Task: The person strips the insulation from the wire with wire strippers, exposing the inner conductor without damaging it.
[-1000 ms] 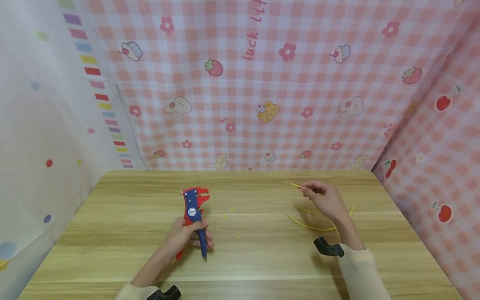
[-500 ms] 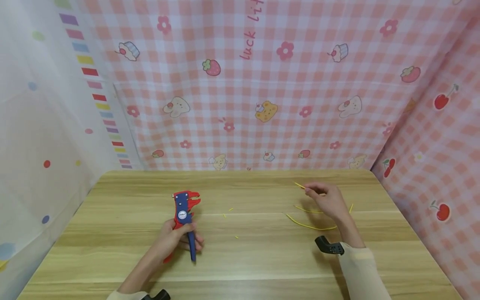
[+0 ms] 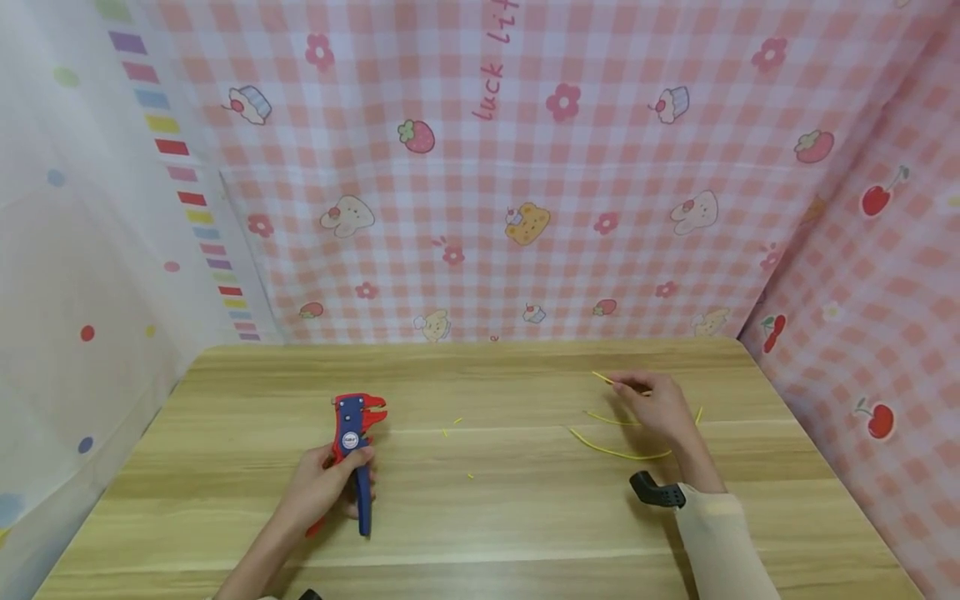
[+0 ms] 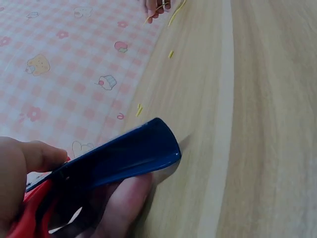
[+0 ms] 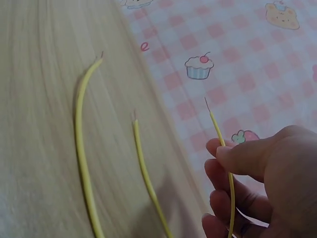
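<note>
My left hand grips a wire stripper with red jaws and a blue handle, its head pointing away from me over the left half of the table. In the left wrist view the blue handle lies between thumb and fingers. On the right, my right hand pinches a thin yellow wire between thumb and forefinger. Bare strands stick out of its tip in the right wrist view. Two more yellow wires lie on the table beside that hand, their ends bare too.
Several short yellow insulation scraps are scattered mid-table between the hands. The wooden table meets a pink checked cloth at its back edge. Another cloth wall stands along the right side.
My left hand has moved left and toward me with the wire stripper. A small bit beyond the held wire's tip is gone from there. My right hand has shifted slightly.
</note>
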A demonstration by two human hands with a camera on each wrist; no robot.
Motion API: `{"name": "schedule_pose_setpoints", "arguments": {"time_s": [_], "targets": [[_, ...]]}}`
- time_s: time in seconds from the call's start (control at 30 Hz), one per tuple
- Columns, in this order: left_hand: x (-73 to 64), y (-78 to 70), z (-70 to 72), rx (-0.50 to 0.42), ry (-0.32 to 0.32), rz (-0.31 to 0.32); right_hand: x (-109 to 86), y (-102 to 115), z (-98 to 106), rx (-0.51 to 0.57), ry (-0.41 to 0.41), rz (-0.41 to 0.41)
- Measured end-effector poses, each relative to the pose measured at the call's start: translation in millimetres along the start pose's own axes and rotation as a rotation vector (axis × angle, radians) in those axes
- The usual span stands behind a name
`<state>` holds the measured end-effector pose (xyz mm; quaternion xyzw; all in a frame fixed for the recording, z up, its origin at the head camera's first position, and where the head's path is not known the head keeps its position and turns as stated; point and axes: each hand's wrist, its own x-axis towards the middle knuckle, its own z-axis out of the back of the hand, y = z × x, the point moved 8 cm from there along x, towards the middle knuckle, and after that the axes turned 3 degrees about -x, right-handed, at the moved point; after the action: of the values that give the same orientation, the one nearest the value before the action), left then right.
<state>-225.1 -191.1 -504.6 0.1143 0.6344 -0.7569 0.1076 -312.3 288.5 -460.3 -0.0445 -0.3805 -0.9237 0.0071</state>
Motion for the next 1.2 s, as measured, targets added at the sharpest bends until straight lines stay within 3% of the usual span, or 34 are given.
{"name": "schedule_pose_setpoints", "arguments": {"time_s": [0.1, 0.23, 0.53, 0.77, 1.0, 1.2], "targets": [[-1.4, 3.0, 7.1, 0.07, -0.068, 0.018, 0.2, -2, 0, -0.023, -0.004, 0.002], [-2.9, 6.6, 14.7, 0.121, -0.099, 0.027, 1.6, -8, -2, -0.065, -0.02, 0.018], [-7.1, 9.5, 29.8, 0.229, -0.129, 0.032, 3.1, -13, -7, -0.123, -0.025, 0.028], [-7.1, 7.0, 42.7, 0.423, -0.16, 0.006, 2.5, -13, -9, -0.142, -0.024, 0.046], [-9.1, 4.3, 48.3, 0.524, -0.175, -0.002, 3.5, -10, -9, -0.185, -0.055, 0.122], [-14.4, 0.3, 51.7, 0.614, -0.207, -0.03, 3.2, -12, -8, -0.224, -0.064, 0.098]]}}
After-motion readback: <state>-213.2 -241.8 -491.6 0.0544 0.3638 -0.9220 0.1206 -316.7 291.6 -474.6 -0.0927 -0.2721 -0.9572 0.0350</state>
